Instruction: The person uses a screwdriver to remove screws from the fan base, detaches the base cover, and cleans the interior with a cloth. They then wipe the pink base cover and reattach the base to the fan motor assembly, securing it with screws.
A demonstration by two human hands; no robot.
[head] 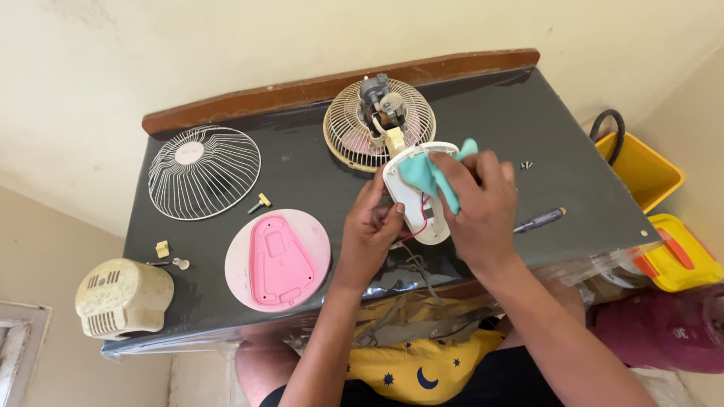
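My left hand [372,224] grips the lower left side of a white fan stand housing [413,197] with red wires showing inside. My right hand [480,203] presses a turquoise cloth [428,174] against that housing. The housing is joined to a cream rear fan grille [379,126] that carries the bare motor [377,98], lying flat on the dark tabletop [317,177]. A grey cord runs from the housing down over the table's front edge.
A white front grille [204,170] lies at the left, a pink round base plate [277,259] in front of it. A cream motor cover [121,297] sits at the left corner. A screwdriver [540,220], small screws [526,164] and yellow bins [641,169] are at the right.
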